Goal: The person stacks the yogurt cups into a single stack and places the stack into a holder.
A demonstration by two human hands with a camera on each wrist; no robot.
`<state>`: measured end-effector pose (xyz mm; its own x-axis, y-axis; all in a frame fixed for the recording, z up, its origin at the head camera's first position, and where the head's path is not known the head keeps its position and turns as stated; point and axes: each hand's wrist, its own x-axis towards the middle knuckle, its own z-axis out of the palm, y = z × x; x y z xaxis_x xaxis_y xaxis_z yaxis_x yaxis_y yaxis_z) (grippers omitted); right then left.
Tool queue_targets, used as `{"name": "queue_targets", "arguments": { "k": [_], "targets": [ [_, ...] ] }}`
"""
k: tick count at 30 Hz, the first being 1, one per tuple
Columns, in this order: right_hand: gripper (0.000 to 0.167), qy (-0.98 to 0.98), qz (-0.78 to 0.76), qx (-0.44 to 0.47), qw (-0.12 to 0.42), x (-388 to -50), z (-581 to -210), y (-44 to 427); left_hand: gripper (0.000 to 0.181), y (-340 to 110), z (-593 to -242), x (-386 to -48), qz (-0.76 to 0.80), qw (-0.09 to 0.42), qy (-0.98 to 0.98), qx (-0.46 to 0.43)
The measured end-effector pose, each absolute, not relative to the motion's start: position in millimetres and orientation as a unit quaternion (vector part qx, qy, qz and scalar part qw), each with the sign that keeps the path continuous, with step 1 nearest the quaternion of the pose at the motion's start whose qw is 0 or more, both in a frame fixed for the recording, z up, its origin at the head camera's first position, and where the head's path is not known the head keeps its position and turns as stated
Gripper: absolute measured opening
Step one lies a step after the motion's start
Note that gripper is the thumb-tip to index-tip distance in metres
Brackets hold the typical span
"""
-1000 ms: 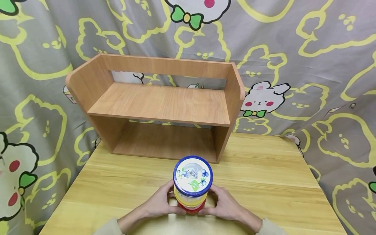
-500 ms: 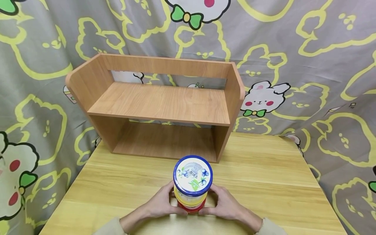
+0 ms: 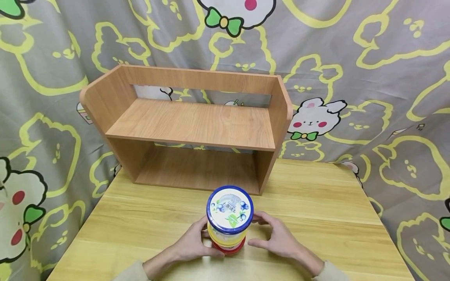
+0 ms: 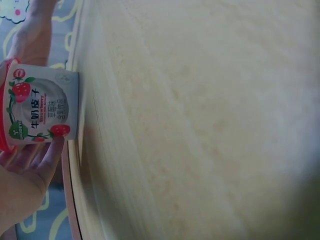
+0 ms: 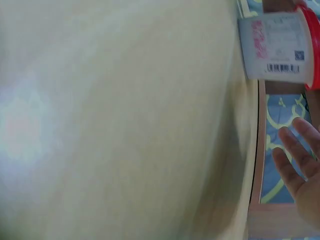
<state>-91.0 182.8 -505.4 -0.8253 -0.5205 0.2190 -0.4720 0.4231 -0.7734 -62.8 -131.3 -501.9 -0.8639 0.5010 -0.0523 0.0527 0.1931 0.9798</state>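
Observation:
A stack of lidded food tubs stands upright on the table. On top is the blue-lidded tub (image 3: 230, 209) with blueberries on its lid. Below it show a yellow-rimmed tub (image 3: 227, 238) and, at the bottom, a red-lidded tub (image 3: 228, 250). Strawberries cover the white side of this red-lidded tub (image 4: 42, 102) in the left wrist view. My left hand (image 3: 192, 242) holds the bottom tub from the left, thumb in front. To the right, my right hand (image 3: 280, 238) is spread beside the stack; the right wrist view shows its fingers (image 5: 287, 167) apart from the tub.
Behind the stack stands a two-tier wooden shelf (image 3: 197, 121) with raised side panels. The wooden table (image 3: 323, 210) extends to both sides. A grey patterned curtain (image 3: 379, 66) hangs behind and around it.
My right hand has let go of the tubs and moved a little to the right, its thumb now away from the red rim. The left hand and the stack stay nearly still.

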Motion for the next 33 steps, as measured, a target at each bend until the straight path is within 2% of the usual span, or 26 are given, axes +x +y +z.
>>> {"name": "queue_targets", "arguments": {
  "k": [8, 15, 27, 33],
  "targets": [
    [0.068, 0.835, -0.479, -0.265, -0.062, -102.3, -504.8, 197.1, 0.097, -131.9, -502.1, -62.9, 0.608, 0.184, 0.751, 0.178],
    [0.045, 0.810, -0.541, -0.183, -0.130, -118.5, -500.7, 203.6, 0.097, -132.5, -501.8, -62.9, 0.610, 0.187, 0.750, 0.173],
    [0.035, 0.750, -0.631, -0.090, -0.174, -148.1, -493.6, 199.7, 0.099, -132.1, -502.6, -62.8, 0.611, 0.184, 0.749, 0.176],
    [0.033, 0.738, -0.641, -0.079, -0.195, -164.1, -486.6, 194.4, 0.098, -132.6, -503.5, -62.2, 0.610, 0.182, 0.751, 0.175]
  ]
}}
